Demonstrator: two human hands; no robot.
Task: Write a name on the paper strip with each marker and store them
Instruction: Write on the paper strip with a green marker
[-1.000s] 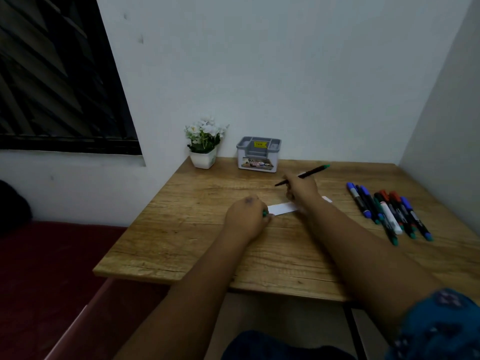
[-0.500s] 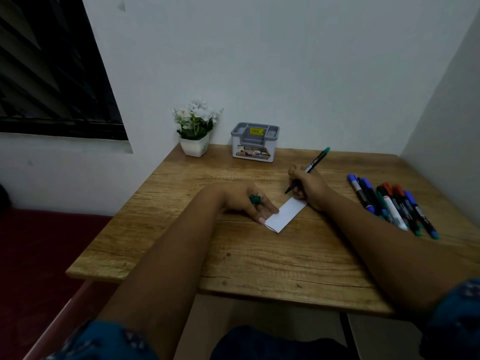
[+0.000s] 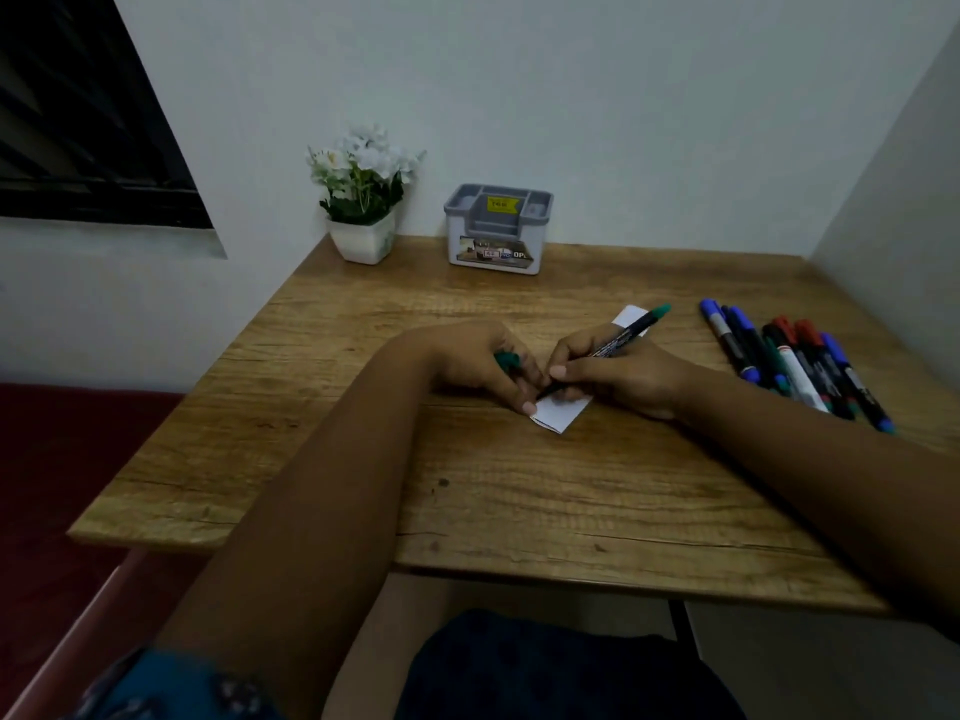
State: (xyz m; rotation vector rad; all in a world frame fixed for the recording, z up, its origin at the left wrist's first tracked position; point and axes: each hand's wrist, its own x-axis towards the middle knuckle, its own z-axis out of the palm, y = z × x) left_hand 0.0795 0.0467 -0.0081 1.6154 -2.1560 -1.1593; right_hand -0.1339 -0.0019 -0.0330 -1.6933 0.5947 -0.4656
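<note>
Here the white paper strip [image 3: 563, 410] lies on the desk [image 3: 519, 491] between the two hands, its long axis running diagonally from the near end, which shows below the fingers, up and to the right to a far end that shows behind the right hand [image 3: 618, 374]. That hand holds a green marker [image 3: 621, 340], fingers clamped round the barrel in a writing grip; the barrel follows nearly the same slant as the strip, green tail up and to the right, tip down at the paper just beside the left fingertips [image 3: 529, 407]. Whether the tip actually touches the paper cannot be told. The left hand [image 3: 470, 363] presses the strip's near left edge flat with its extended fingers, while the rest of its fingers are curled shut on a small green cap [image 3: 506, 360].

The writing looks to be just starting, near the strip's lower end, so the stroke probably has to travel along the strip's length, away from the left hand. Both hands are on the paper; the right does the work.

The remaining markers [image 3: 779, 356] lie in a loose row well off to the right, nearer the right hand. The grey storage box [image 3: 497, 228] stands at the back of the desk beside a potted plant [image 3: 363, 200], apart from everything else.
</note>
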